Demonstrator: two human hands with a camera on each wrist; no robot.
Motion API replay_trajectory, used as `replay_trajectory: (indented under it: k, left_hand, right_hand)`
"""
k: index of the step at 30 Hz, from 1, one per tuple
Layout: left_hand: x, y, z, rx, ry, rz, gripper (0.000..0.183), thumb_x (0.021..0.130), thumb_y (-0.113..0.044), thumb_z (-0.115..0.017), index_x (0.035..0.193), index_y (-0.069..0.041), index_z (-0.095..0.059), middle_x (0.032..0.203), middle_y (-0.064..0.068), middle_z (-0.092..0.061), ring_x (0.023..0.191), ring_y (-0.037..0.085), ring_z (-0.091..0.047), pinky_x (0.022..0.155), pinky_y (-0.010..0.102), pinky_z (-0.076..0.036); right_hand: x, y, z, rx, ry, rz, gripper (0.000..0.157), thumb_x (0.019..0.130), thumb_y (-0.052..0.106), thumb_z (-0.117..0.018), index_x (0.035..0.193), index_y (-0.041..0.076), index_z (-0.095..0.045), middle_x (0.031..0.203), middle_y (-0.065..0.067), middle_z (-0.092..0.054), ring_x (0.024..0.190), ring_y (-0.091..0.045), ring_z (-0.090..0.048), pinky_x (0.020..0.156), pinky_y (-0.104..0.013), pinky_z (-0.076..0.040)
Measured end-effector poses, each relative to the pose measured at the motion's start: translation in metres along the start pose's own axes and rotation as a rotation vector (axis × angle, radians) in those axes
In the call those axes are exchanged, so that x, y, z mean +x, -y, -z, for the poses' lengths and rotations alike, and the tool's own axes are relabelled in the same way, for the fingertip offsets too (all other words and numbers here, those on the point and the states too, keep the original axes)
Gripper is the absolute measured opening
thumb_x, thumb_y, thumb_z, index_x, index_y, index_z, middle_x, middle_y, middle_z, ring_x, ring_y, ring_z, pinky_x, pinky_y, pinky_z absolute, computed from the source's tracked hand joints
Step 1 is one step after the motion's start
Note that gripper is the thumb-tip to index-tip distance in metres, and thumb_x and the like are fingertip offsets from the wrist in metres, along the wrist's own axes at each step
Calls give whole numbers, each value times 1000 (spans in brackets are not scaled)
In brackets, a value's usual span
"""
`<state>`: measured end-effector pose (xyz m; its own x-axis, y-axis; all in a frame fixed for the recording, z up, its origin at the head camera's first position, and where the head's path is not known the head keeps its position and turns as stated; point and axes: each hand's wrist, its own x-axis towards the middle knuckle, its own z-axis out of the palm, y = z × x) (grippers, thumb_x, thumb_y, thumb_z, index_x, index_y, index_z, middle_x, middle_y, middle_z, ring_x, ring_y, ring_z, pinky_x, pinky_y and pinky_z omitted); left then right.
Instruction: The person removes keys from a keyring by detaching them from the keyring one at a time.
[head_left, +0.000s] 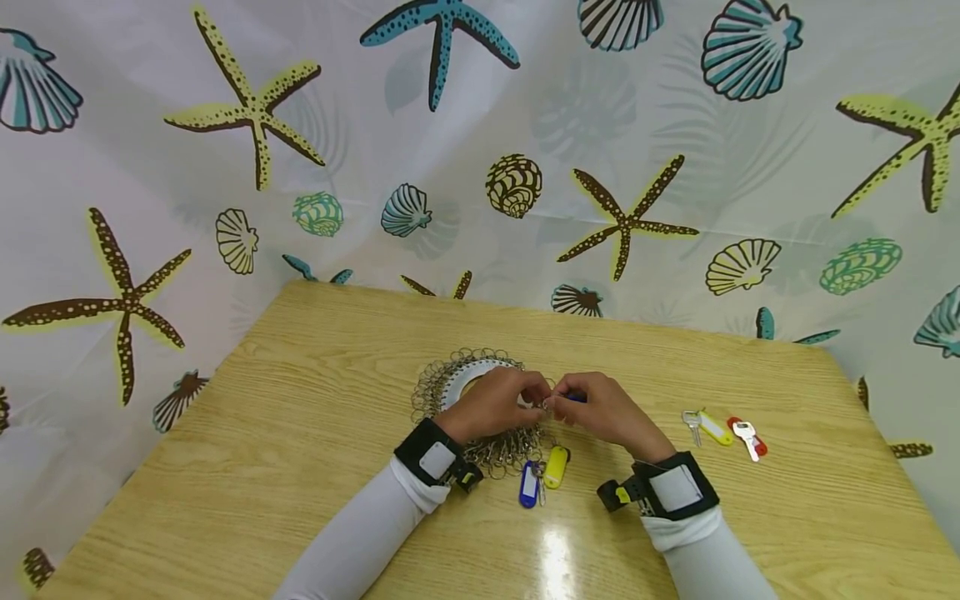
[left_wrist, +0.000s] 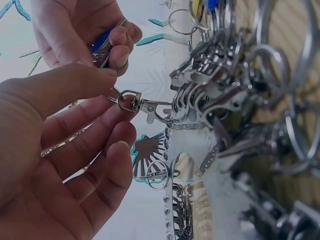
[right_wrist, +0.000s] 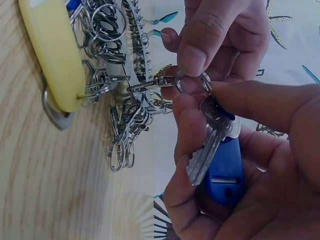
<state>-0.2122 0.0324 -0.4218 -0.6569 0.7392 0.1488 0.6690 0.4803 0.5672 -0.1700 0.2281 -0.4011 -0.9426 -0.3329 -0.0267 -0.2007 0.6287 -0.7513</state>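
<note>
A flat white ring-shaped holder (head_left: 452, 388), hung all round with metal swivel clasps and split rings, lies on the table. My left hand (head_left: 495, 402) pinches the split ring of one swivel clasp (left_wrist: 146, 106) between thumb and finger; the clasp is hooked on the holder's edge. My right hand (head_left: 603, 408) holds a silver key (right_wrist: 206, 152) and a blue key tag (right_wrist: 225, 172), its thumb and finger at their small ring (right_wrist: 205, 81). The two rings are close together between the fingertips. A yellow tag (head_left: 556, 467) and another blue tag (head_left: 529, 483) hang from the holder's front.
On the wooden table (head_left: 300, 400), to the right, lie a yellow tag (head_left: 715, 427) with a key (head_left: 692, 423) and a red tag (head_left: 762, 447) under a key (head_left: 747, 439). A cloth (head_left: 480, 125) printed with shells and starfish hangs behind the table.
</note>
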Motion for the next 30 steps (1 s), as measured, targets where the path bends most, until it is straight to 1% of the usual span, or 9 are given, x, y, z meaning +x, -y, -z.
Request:
replay_trajectory:
  k: [5,10,14,18,21,27,30]
  left_hand:
    - [0,1,0,-4,-21,-4,24,88,-23,-71,111,-14,-67,102,-2,-69,94,12,-65,78,23,-53]
    - [0,0,1,-13,-41,-14,25,89,-24,-70,111,-14,-67,101,0,-69,93,13,-65,78,25,-53]
    - [0,-1,1,-5,-48,2,23,88,-25,-71,108,-14,-69,100,0,-70,92,13,-66,78,25,-53]
    - [0,-1,2,-2,-42,21,20,89,-26,-70,105,-14,-73,96,-3,-72,86,10,-66,74,24,-53]
    - [1,-1,3,-1,-41,23,20,89,-27,-70,104,-14,-74,95,-4,-72,83,7,-65,72,23,-53]
    - [0,-1,3,16,-44,15,19,89,-26,-70,103,-14,-72,95,-4,-71,86,10,-66,74,24,-53]
    - [0,0,2,5,-47,7,17,88,-24,-71,103,-15,-71,95,-3,-71,87,12,-66,74,25,-53]
  right_hand:
    - [0,-1,0,-9,3,-23,14,96,18,-60,92,8,-70,83,-5,-66,71,-15,-58,63,-32,-49]
    - [1,-1,0,-5,-9,-9,15,96,19,-61,93,8,-70,86,-5,-65,72,-16,-55,63,-31,-47]
    - [0,1,1,-22,-21,-3,16,96,19,-61,96,7,-71,89,-5,-65,73,-17,-55,63,-30,-47]
    - [0,2,2,-27,-25,-8,17,97,20,-60,98,7,-70,90,-5,-66,75,-19,-56,64,-30,-47]
    - [0,2,2,-28,-25,-4,17,97,20,-59,99,6,-70,91,-6,-66,75,-18,-55,64,-30,-46]
    - [-1,3,2,-14,-19,-1,18,97,21,-59,98,7,-70,90,-5,-66,75,-18,-56,65,-31,-46]
    - [-2,3,4,-15,-9,-2,18,98,21,-58,98,7,-70,90,-5,-66,77,-18,-57,66,-32,-47]
